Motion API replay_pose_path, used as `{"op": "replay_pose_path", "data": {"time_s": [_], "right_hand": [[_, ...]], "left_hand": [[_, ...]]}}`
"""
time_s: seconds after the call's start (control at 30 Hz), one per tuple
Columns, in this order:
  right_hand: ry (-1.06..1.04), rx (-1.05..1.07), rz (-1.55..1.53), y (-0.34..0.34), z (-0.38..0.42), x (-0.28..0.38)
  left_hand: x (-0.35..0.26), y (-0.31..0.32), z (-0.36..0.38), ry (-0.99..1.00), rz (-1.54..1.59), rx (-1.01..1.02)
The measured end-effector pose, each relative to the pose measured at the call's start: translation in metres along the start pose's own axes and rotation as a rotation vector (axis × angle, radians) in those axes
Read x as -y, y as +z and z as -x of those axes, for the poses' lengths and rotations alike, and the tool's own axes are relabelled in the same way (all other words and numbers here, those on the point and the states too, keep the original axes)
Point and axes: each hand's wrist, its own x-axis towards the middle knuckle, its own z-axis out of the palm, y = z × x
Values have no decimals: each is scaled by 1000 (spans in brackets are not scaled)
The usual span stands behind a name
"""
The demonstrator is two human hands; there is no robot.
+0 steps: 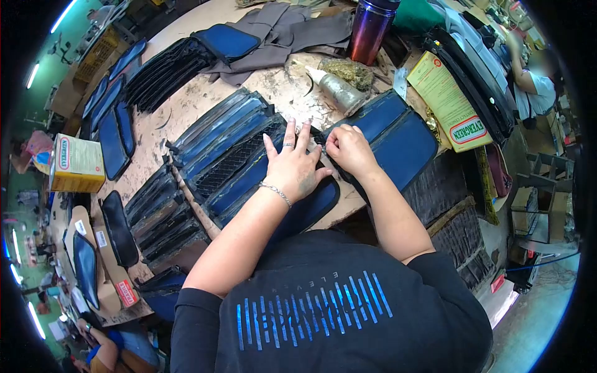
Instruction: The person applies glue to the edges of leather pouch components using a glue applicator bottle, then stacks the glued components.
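My left hand (293, 163) lies flat with its fingers spread, pressing on a blue and black layered panel (233, 163) that has a black mesh strip across it. Close beside it, my right hand (352, 149) is closed, fingers curled together at the panel's right edge. Whatever its fingertips grip is hidden. Just right of that hand rests a dark blue panel (407, 140) with black edging. Beyond both hands, a grimy white bottle with a pointed nozzle (339, 92) lies on its side next to a rough brownish block (348, 73).
A purple-red tumbler (371, 31) stands at the back. Yellow cans, one at right (451, 102) and one at left (78, 163), flank the table. Stacked black pieces (165, 74) and grey cloth (273, 34) lie behind. Another person (536, 87) is at the far right.
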Motion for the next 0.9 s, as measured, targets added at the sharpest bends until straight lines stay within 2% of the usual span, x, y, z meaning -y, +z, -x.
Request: {"op": "replay_pose_path", "data": {"time_s": [0.1,0.17,0.27,0.37,0.5,0.57,0.63,0.7,0.73,0.77,0.8,0.9], "right_hand": [[-41,5,-6,-6,0,2],[110,40,-216,-18,-1,12],[141,28,-245,-14,-4,9],[153,59,-208,-15,-6,11],[97,75,-159,-22,-5,16],[125,19,-421,-31,-6,12],[160,-135,-402,-44,-12,-3],[148,-349,-164,-58,-23,-35],[199,-385,-28,-73,-28,-45],[160,-396,319,-82,-31,-57],[300,-317,355,-87,-35,-68],[459,-149,495,-92,-46,-80]], "left_hand": [[-3,2,5,20,-76,-66],[-4,-1,8,13,-3,-176],[2,-2,9,11,70,-253],[2,2,10,92,30,-228],[1,4,10,99,26,-228],[3,5,9,96,15,-233],[2,3,9,97,11,-219],[-2,-1,10,107,28,-210],[-3,-2,12,116,27,-211],[-4,-4,15,121,25,-210],[-4,-10,19,115,50,-207],[3,-25,33,77,94,-245]]}}
